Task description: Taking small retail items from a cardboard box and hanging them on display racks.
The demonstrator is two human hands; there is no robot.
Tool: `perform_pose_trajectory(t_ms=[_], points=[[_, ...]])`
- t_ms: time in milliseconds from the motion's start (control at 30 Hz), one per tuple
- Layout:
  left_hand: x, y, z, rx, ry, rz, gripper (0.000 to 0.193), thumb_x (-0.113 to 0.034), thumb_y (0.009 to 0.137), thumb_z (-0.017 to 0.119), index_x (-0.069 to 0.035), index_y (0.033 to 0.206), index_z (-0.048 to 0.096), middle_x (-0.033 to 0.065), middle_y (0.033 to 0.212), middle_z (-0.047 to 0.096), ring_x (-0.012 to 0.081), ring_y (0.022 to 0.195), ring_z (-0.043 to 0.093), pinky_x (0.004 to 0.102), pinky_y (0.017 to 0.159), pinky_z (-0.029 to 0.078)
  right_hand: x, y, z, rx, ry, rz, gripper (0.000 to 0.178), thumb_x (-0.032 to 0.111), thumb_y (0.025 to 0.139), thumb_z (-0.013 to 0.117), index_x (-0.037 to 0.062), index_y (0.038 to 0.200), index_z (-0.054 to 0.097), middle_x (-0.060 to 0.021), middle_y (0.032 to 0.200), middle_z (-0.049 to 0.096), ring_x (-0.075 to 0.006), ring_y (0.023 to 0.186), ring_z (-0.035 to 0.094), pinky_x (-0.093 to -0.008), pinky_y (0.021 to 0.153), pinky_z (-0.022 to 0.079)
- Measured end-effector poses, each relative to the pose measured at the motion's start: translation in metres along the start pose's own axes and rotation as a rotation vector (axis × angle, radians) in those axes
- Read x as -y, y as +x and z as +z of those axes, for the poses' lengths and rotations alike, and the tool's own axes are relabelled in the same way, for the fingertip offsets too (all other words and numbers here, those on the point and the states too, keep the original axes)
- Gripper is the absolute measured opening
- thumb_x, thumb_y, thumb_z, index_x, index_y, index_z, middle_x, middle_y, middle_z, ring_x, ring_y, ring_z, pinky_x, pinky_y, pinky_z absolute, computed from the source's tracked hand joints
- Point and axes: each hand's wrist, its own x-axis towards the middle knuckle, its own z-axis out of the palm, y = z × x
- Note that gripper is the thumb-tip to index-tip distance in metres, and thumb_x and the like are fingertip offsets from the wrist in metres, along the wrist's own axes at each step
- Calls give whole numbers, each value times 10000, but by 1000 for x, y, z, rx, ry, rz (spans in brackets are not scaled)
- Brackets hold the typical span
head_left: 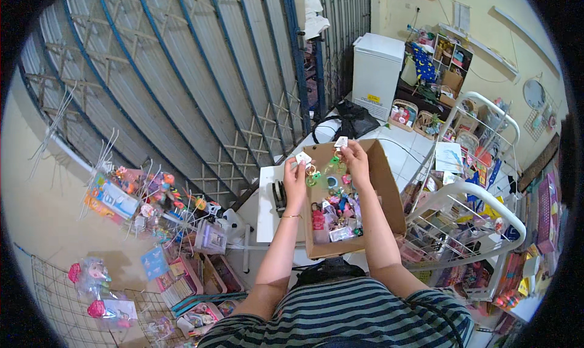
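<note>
My left hand (295, 181) pinches a small white tag (303, 158), with a gold ring and a green trinket (312, 179) hanging beside the fingers like a keychain. Higher and to the right, my right hand (356, 163) grips another white tag (341, 142); from it dangles a second green trinket (332, 164) with a gold-coloured ring. Both hands are above an open cardboard box (385, 187). Inside it lies a jumble of small colourful accessories (340, 211), including pink, purple and black pieces, too small to name one by one.
A white tabletop (265, 217) with a black roll-like object (279, 196) adjoins the box's left side. White wire racks (465, 193) full of goods stand at right. Trinkets hang on a rack (146, 196) at left. Beyond are a folding metal gate (231, 93), a white freezer (377, 68) and a black bag (356, 120).
</note>
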Motion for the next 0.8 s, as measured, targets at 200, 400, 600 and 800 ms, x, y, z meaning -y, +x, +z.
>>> perform_pose_trajectory(t_ms=[200, 400, 600, 800], points=[[-59, -13, -62, -161, -9, 71, 185, -141, 910, 457, -25, 1043, 399, 137, 906, 616, 134, 797, 586, 231, 675, 455, 3, -19, 94, 228, -57, -57, 176, 96, 859, 535, 6, 1010, 520, -51, 900, 614, -127, 799, 589, -239, 731, 441], [-105, -29, -145, -309, -7, 187, 192, -140, 910, 455, -21, 1046, 390, 142, 927, 603, 152, 779, 597, 243, 671, 463, -9, -46, 190, 435, 13, 97, 202, 90, 872, 514, 27, 1062, 486, -66, 879, 608, -163, 786, 609, -255, 688, 463], [-154, -46, -227, -413, 29, 276, 188, -155, 910, 455, -34, 1037, 387, 149, 913, 610, 170, 758, 608, 246, 659, 461, -37, -79, 284, 569, -2, 171, 229, 115, 865, 533, 25, 1068, 477, -46, 846, 592, -155, 765, 614, -243, 673, 461], [-189, -72, -289, -515, 48, 340, 171, -142, 913, 451, -28, 1024, 388, 139, 885, 612, 162, 746, 606, 245, 650, 465, -52, -112, 359, 648, 23, 174, 248, 107, 852, 549, 9, 1077, 515, -14, 796, 572, -95, 694, 563, -225, 626, 439]])
